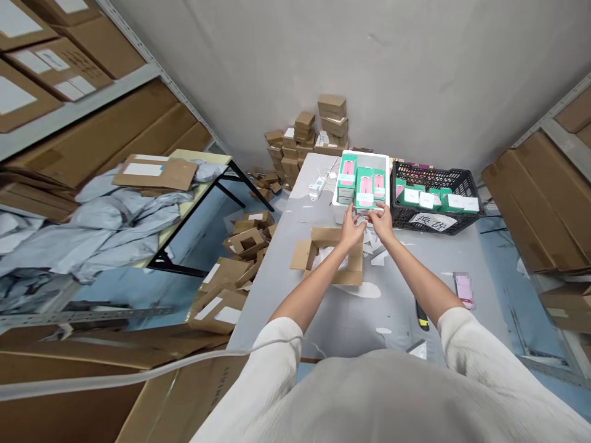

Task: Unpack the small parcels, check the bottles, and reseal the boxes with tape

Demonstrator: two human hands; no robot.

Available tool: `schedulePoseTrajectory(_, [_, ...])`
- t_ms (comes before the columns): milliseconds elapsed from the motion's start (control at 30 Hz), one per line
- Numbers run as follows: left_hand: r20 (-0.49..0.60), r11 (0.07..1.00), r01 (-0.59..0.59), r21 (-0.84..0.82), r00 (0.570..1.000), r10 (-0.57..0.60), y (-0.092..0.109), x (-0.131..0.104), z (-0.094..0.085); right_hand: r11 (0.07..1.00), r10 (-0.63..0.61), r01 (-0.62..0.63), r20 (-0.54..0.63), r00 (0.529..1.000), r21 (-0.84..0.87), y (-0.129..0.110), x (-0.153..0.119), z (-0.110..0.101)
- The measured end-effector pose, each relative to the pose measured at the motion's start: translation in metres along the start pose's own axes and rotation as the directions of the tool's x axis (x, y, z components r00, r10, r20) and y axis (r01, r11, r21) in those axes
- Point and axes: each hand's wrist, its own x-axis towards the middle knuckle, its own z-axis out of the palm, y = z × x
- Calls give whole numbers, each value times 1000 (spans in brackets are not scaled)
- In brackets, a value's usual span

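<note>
Both hands are at the near end of a green and pink box point(365, 187), over the front of a white bin point(338, 214). My left hand point(353, 227) has its fingers closed on the box's left side, and my right hand point(381, 221) grips its right side. More green and pink boxes point(346, 178) stand in the bin beside it. Just below my left hand, an open cardboard box point(355, 277) with white material inside rests on the grey table point(277, 295). To the right, a black crate point(418, 220) holds several green and white boxes point(410, 196).
A black and yellow cutter point(422, 317) and a pink card point(464, 289) lie on the table's right part. Paper scraps are near the open box. A power strip point(316, 188) sits at the back left. Cartons point(226, 271) are piled left of the table. A white cable point(138, 375) crosses the lower left.
</note>
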Motion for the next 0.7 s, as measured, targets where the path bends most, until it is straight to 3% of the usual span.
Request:
schedulePoseTrajectory(133, [-13, 999, -44, -11, 999, 44, 10, 6, 4, 996, -61, 63, -31, 998, 61, -9, 6, 13])
schedulePoseTrajectory(300, [-107, 997, -6, 76, 994, 14, 10, 3, -2, 998, -61, 60, 47, 997, 15, -11, 20, 14])
schedulePoseTrajectory(533, [-100, 985, 26, 170, 995, -9, -14, -22, -27, 991, -103, 117, 179, 978, -67, -6, 41, 8])
schedulePoseTrajectory(700, [-100, 964, -3, 266, 995, 30, -28, -34, -55, 993, -61, 82, 225, 972, -86, 9, 29, 3])
